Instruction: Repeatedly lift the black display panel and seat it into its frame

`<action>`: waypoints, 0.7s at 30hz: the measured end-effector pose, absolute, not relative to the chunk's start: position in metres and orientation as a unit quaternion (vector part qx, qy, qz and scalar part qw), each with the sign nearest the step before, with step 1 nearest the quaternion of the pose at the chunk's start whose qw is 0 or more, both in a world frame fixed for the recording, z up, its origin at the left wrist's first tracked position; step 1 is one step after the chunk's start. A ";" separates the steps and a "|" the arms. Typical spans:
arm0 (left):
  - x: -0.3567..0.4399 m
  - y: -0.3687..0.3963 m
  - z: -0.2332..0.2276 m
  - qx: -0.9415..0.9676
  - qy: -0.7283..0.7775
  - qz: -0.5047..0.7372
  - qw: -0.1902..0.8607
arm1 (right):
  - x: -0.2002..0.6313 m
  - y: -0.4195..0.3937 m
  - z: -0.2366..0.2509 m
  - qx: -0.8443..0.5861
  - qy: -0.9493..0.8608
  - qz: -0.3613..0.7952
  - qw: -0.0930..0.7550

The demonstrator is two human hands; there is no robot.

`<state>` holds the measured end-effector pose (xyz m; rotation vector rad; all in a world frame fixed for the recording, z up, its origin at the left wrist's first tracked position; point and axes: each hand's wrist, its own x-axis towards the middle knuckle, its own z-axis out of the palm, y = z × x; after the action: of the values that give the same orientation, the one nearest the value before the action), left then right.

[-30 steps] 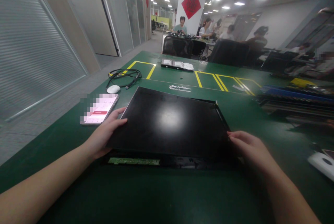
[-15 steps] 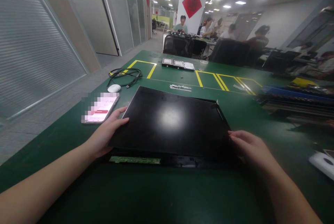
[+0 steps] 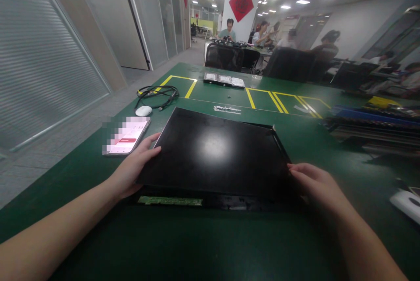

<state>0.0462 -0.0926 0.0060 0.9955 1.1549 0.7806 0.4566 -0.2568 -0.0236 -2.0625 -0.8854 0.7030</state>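
Head view, read from left to right. I am seeing a phone point(image 3: 126, 137) with a lit screen lying on the green surface point(image 3: 197, 246), just beside my left hand point(image 3: 133, 169). Beyond it a white mouse point(image 3: 143, 110) and a coiled black cable point(image 3: 159, 94) are resting near the surface's left edge. My left hand is gripping the near left edge of the black display panel point(image 3: 213, 154), thumb lying on the glossy top and fingers curling beneath. The panel is lying between both hands, its near edge sitting slightly above a dark frame point(image 3: 226, 202) in which a green circuit strip point(image 3: 169, 201) is showing. My right hand point(image 3: 316, 185) is pressing against the panel's near right edge, fingertips touching the corner; I cannot tell whether those fingers are closing under it. Farther back, three flat drives point(image 3: 223, 80) are lying in a row near the yellow floor-tape markings, with a small line of screws point(image 3: 226, 109) between them and the panel. At the far right a stack of dark trays point(image 3: 370, 128) and a white device point(image 3: 405, 204) are sitting well apart from the panel. Compared with the frames before, both hands are staying on the same edges and the panel is keeping its place; only the view is shifting slightly.
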 end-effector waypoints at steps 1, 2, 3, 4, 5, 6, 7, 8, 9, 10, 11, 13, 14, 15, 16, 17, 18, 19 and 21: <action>0.046 -0.092 0.006 0.439 0.511 0.345 0.654 | 0.457 -0.257 -0.024 -0.811 -0.348 0.274 0.383; 0.046 -0.092 0.006 0.439 0.511 0.346 0.653 | 0.458 -0.257 -0.024 -0.811 -0.349 0.273 0.382; 0.046 -0.092 0.005 0.440 0.512 0.349 0.650 | 0.458 -0.257 -0.024 -0.811 -0.349 0.274 0.381; 0.045 -0.092 0.005 0.445 0.512 0.352 0.645 | 0.458 -0.258 -0.025 -0.811 -0.348 0.276 0.381; 0.045 -0.091 0.004 0.453 0.512 0.354 0.639 | 0.458 -0.258 -0.025 -0.810 -0.347 0.276 0.383; 0.044 -0.091 0.003 0.465 0.510 0.354 0.631 | 0.458 -0.258 -0.025 -0.809 -0.346 0.277 0.387; 0.043 -0.090 0.001 0.480 0.509 0.353 0.622 | 0.458 -0.258 -0.026 -0.808 -0.343 0.279 0.390; 0.041 -0.089 -0.002 0.503 0.507 0.351 0.606 | 0.457 -0.258 -0.026 -0.808 -0.339 0.280 0.392; 0.039 -0.087 -0.005 0.531 0.504 0.351 0.584 | 0.457 -0.258 -0.026 -0.808 -0.335 0.280 0.396; 0.037 -0.085 -0.008 0.559 0.503 0.352 0.558 | 0.456 -0.258 -0.026 -0.808 -0.331 0.282 0.398; 0.035 -0.082 -0.012 0.599 0.502 0.357 0.512 | 0.455 -0.258 -0.026 -0.807 -0.329 0.285 0.399; 0.030 -0.076 -0.020 0.626 0.502 0.368 0.470 | 0.455 -0.258 -0.025 -0.805 -0.330 0.286 0.401; 0.027 -0.072 -0.025 0.637 0.502 0.366 0.457 | 0.454 -0.258 -0.024 -0.804 -0.333 0.286 0.402; 0.025 -0.069 -0.028 0.643 0.503 0.362 0.449 | 0.454 -0.257 -0.023 -0.804 -0.333 0.286 0.402; 0.023 -0.067 -0.032 0.651 0.505 0.356 0.441 | 0.453 -0.257 -0.022 -0.805 -0.331 0.284 0.403; 0.022 -0.065 -0.035 0.660 0.510 0.346 0.429 | 0.453 -0.257 -0.020 -0.806 -0.329 0.280 0.404; 0.021 -0.063 -0.038 0.674 0.518 0.331 0.410 | 0.452 -0.256 -0.019 -0.809 -0.326 0.276 0.404; 0.020 -0.062 -0.040 0.691 0.525 0.313 0.385 | 0.452 -0.256 -0.018 -0.811 -0.324 0.272 0.404; 0.019 -0.060 -0.043 0.729 0.529 0.277 0.335 | 0.450 -0.255 -0.017 -0.811 -0.321 0.270 0.407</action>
<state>0.0194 -0.0603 -0.0431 1.9013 1.3807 0.7235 0.4504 -0.2553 -0.0169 -2.0461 -0.8092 0.6800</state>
